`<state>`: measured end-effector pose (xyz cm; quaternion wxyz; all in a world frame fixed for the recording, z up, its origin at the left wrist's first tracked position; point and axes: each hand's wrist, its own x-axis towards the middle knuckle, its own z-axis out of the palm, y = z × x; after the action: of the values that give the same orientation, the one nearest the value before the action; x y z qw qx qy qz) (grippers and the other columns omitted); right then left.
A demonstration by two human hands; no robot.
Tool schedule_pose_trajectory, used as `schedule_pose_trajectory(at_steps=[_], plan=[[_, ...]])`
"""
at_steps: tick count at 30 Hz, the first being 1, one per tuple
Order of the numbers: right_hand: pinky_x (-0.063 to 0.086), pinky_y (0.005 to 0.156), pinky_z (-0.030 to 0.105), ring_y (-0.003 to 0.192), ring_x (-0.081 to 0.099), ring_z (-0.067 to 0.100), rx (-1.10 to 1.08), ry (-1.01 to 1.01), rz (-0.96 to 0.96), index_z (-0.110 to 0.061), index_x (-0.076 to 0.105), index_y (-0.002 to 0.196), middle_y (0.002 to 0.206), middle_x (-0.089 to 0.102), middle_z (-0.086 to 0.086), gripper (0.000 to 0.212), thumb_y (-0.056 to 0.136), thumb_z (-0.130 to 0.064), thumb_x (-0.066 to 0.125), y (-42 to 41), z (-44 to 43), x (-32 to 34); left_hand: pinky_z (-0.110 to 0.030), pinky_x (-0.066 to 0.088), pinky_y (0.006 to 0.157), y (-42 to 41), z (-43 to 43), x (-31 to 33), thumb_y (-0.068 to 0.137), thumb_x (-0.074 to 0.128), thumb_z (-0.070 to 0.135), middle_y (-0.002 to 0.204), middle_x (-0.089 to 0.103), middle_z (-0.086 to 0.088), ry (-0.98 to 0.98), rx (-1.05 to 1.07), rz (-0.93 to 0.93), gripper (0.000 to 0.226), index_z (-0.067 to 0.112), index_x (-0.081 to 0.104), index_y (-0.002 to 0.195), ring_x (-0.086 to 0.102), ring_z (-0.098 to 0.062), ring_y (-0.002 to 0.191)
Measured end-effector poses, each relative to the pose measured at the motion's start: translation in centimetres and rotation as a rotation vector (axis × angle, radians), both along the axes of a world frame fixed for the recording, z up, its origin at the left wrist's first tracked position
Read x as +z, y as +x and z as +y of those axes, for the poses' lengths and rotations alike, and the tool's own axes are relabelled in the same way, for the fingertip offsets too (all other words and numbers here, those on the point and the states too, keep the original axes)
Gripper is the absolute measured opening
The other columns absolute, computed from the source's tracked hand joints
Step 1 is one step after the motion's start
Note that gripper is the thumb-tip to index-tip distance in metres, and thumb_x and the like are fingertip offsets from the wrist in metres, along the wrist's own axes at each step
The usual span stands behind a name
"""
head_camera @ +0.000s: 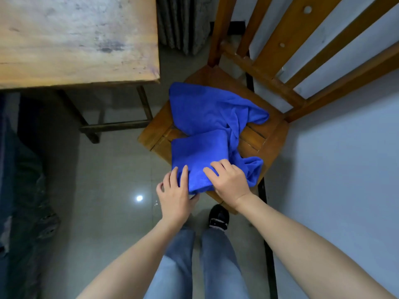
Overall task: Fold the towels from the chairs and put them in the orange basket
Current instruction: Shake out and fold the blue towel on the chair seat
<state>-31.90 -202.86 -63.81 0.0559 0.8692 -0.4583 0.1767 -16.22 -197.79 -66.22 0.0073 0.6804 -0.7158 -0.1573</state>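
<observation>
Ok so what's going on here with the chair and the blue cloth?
A person stands over a wooden chair, working on a blue towel that lies on its seat. The near part is folded into a neat rectangle, and the rest lies rumpled behind it. The left hand pinches the folded part's near left edge, and the right hand rests on top of it. No basket is in view.
</observation>
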Motion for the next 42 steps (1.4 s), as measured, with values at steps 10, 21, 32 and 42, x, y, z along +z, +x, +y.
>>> schedule_pose_trajectory(at_steps=[10, 21, 32, 42], plan=[[0.040, 0.039, 0.021, 0.056, 0.060, 0.024, -0.008, 0.213, 0.169, -0.012, 0.067, 0.079, 0.066, 0.062, 0.004, 0.032, 0.059, -0.010, 0.042, -1.5, -2.5, 19.1, -0.024, 0.038, 0.059, 1.4, -5.3, 17.5, 0.035, 0.088, 0.024, 0.079, 0.067, 0.000, -0.265, -0.217, 0.099, 0.079, 0.019, 0.044, 0.100, 0.063, -0.021, 0.065], [0.052, 0.070, 0.037, 0.085, 0.057, 0.023, -0.136, 0.367, 0.354, -0.011, 0.056, 0.100, 0.093, 0.060, 0.007, 0.013, 0.089, -0.013, 0.050, -0.1, -9.2, 40.1, -0.034, 0.031, 0.101, -3.0, -10.8, 35.1, 0.079, 0.058, 0.057, 0.139, 0.039, 0.001, -0.297, -0.014, 0.321, 0.084, 0.025, 0.018, 0.146, 0.039, -0.020, 0.126], [0.041, 0.061, 0.026, 0.083, 0.054, 0.017, -0.118, 0.232, 0.316, -0.016, 0.055, 0.101, 0.095, 0.060, 0.003, 0.015, 0.088, -0.011, 0.050, -3.2, -9.1, 45.7, -0.026, 0.040, 0.081, -0.5, -13.2, 39.7, 0.087, 0.051, 0.017, 0.113, 0.060, 0.001, -0.461, -0.256, 0.256, 0.040, 0.022, 0.048, 0.127, 0.055, -0.019, 0.102], [0.048, 0.070, 0.028, 0.093, 0.056, 0.019, 0.117, 0.174, 0.223, -0.016, 0.055, 0.109, 0.103, 0.061, 0.004, 0.024, 0.086, -0.009, 0.055, -4.9, -8.8, 47.6, -0.030, 0.046, 0.073, 0.6, -11.1, 43.5, 0.085, 0.057, 0.014, 0.109, 0.063, -0.001, -0.608, -0.209, 0.110, 0.038, 0.017, 0.056, 0.123, 0.058, -0.021, 0.100]])
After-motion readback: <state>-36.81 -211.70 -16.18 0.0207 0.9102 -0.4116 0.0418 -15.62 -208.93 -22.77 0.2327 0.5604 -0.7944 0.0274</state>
